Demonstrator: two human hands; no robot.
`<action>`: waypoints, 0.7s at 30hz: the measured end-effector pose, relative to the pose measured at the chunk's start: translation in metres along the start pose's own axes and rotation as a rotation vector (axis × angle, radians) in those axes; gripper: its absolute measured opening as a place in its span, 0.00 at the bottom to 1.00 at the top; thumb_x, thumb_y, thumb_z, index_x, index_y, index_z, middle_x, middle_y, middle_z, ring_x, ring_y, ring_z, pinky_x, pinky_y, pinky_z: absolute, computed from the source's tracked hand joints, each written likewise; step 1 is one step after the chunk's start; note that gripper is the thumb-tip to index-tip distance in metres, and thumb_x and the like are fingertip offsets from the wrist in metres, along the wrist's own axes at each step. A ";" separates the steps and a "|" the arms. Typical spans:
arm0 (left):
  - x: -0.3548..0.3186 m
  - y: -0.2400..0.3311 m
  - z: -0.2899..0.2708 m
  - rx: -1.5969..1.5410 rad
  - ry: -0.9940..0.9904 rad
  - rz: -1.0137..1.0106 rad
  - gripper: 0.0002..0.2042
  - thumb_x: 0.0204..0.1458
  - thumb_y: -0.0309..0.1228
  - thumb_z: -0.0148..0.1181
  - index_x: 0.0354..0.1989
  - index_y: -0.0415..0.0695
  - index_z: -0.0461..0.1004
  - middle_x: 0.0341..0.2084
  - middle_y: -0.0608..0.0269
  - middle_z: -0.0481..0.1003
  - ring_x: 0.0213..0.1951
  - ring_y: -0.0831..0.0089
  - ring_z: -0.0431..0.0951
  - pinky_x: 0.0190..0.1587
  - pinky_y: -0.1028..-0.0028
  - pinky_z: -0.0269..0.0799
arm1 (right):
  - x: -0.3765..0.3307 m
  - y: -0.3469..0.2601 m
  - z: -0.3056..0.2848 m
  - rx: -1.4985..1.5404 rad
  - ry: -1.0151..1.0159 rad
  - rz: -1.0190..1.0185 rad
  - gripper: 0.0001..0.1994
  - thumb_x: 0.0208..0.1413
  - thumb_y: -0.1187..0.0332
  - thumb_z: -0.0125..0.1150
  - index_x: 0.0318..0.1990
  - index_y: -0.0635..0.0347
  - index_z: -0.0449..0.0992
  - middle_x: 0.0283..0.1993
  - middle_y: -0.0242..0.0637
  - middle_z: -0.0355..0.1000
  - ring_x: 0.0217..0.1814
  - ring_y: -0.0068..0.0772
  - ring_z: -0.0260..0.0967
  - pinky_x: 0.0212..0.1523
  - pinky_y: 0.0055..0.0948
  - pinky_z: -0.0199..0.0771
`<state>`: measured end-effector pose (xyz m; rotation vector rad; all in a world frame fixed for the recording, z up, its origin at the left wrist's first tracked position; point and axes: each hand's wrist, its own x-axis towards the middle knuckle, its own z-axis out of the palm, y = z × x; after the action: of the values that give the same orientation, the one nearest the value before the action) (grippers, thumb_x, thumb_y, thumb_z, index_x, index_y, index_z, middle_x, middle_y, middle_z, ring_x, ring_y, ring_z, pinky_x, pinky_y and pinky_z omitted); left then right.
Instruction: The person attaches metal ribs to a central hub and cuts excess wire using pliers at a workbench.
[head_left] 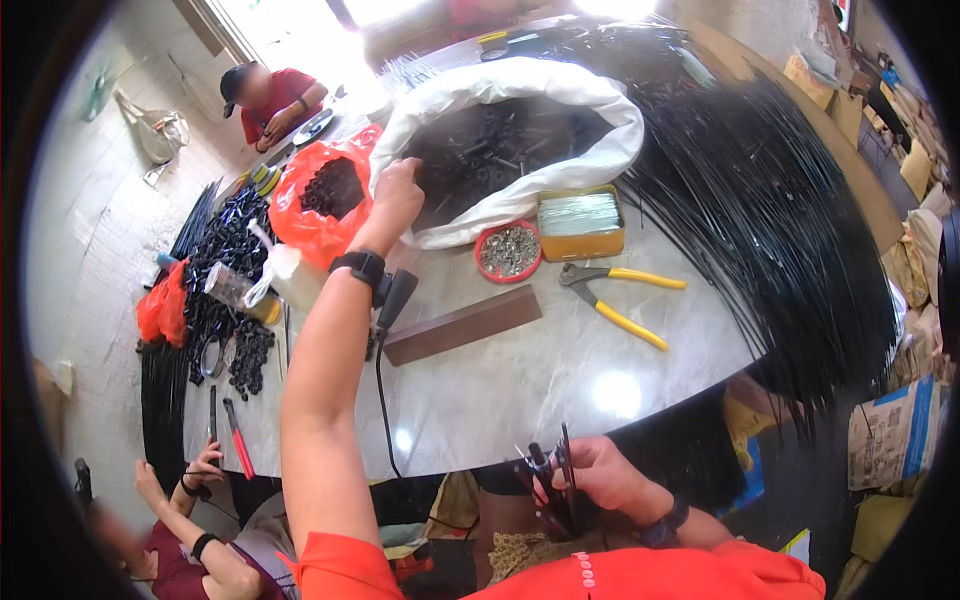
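Observation:
My left hand [397, 196] reaches far out to the near left rim of a big white sack [590, 88]. Its fingers are curled closed; whatever is in them is hidden. Inside the sack lie many short black tubes [500, 140]. Close to my body, below the table's front edge, my right hand [605, 475] grips a bundle of thin black rods [545, 468], their ends pointing up. Left of my left hand stands an orange plastic bag [290, 215] holding small dark pieces [332, 188].
Yellow-handled pliers [640, 300], a brown bar [462, 325], a red dish of metal bits [508, 250] and a yellow tin of thin rods [580, 235] lie before the sack. Long black rods [740, 200] cover the right. Co-workers sit far left [285, 105] and near left [200, 550].

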<state>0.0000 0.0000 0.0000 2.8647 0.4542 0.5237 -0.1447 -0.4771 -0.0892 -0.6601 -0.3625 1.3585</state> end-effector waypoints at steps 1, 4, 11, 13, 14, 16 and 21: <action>0.004 0.006 0.004 0.074 -0.009 -0.033 0.28 0.48 0.21 0.53 0.62 0.42 0.67 0.54 0.40 0.72 0.55 0.44 0.73 0.59 0.58 0.68 | -0.002 -0.001 0.002 -0.007 0.007 0.001 0.10 0.62 0.71 0.61 0.48 0.66 0.77 0.42 0.42 0.79 0.41 0.26 0.77 0.41 0.21 0.73; 0.017 0.015 0.015 0.118 0.061 -0.091 0.26 0.46 0.19 0.50 0.59 0.36 0.69 0.52 0.39 0.73 0.56 0.45 0.72 0.59 0.57 0.68 | -0.001 -0.009 0.008 0.008 0.007 0.009 0.10 0.62 0.72 0.61 0.48 0.66 0.77 0.41 0.39 0.79 0.41 0.24 0.76 0.40 0.19 0.72; 0.046 -0.010 0.039 -0.255 0.320 -0.099 0.21 0.51 0.27 0.62 0.55 0.35 0.73 0.50 0.43 0.76 0.53 0.52 0.76 0.57 0.63 0.69 | 0.001 -0.017 0.011 0.047 0.009 0.110 0.09 0.61 0.73 0.62 0.47 0.66 0.77 0.41 0.36 0.79 0.43 0.23 0.75 0.43 0.21 0.73; 0.049 0.004 0.040 -0.396 0.305 -0.161 0.18 0.46 0.28 0.66 0.47 0.33 0.78 0.44 0.41 0.79 0.50 0.50 0.78 0.53 0.63 0.71 | 0.001 -0.017 0.010 0.035 0.081 0.130 0.07 0.58 0.73 0.64 0.42 0.65 0.77 0.40 0.42 0.80 0.42 0.30 0.78 0.44 0.27 0.77; 0.048 0.012 0.044 -0.396 0.319 -0.175 0.17 0.45 0.28 0.68 0.44 0.34 0.79 0.41 0.43 0.80 0.47 0.53 0.80 0.52 0.64 0.72 | 0.000 -0.017 0.009 0.027 0.089 0.126 0.07 0.58 0.73 0.64 0.42 0.65 0.77 0.40 0.42 0.80 0.42 0.30 0.78 0.44 0.27 0.77; 0.044 0.022 0.045 -0.381 0.352 -0.203 0.15 0.43 0.29 0.71 0.39 0.35 0.81 0.36 0.48 0.82 0.42 0.57 0.82 0.48 0.66 0.75 | 0.000 -0.016 0.009 0.014 0.090 0.118 0.07 0.58 0.74 0.64 0.42 0.65 0.77 0.40 0.42 0.80 0.42 0.31 0.78 0.44 0.27 0.77; 0.021 0.037 0.019 -0.514 0.394 -0.224 0.13 0.44 0.29 0.71 0.38 0.37 0.82 0.32 0.56 0.82 0.34 0.70 0.82 0.42 0.73 0.75 | 0.002 -0.019 0.015 0.020 0.086 0.091 0.06 0.58 0.74 0.63 0.41 0.65 0.77 0.39 0.43 0.80 0.42 0.31 0.78 0.44 0.28 0.77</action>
<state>0.0354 -0.0301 -0.0020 2.1911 0.5895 0.9997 -0.1384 -0.4728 -0.0663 -0.7230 -0.2516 1.4132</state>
